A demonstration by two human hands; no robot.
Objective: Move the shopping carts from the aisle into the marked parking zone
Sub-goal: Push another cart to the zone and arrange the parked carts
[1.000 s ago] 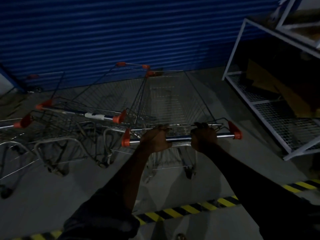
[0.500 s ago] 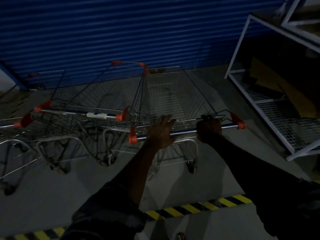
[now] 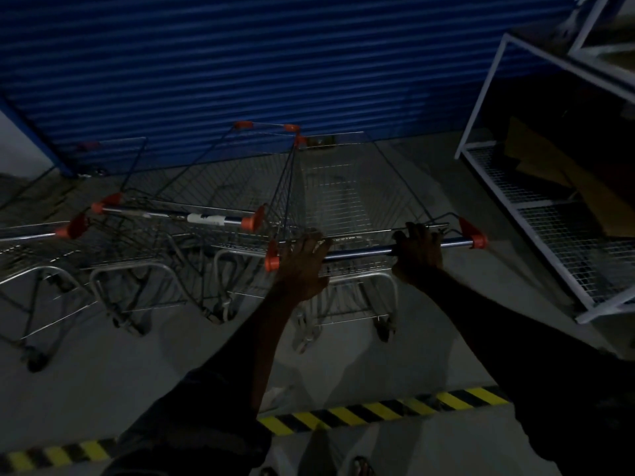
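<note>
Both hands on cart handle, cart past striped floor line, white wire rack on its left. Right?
No: the white wire rack stands on the cart's right, per the head view. Rest holds: left hand and right hand on the handle, cart past striped line.

Blue shutter point(image 3: 275, 63) close ahead of my cart point(image 3: 343, 201), little room forward. Left blocked: next cart point(image 3: 206, 219) sits just beside it. Right, I see a bare floor point(image 3: 481, 276) lane between cart and white wire rack point(image 3: 567, 235). Floor behind, up to striped tape point(image 3: 343, 415), is open.
</note>
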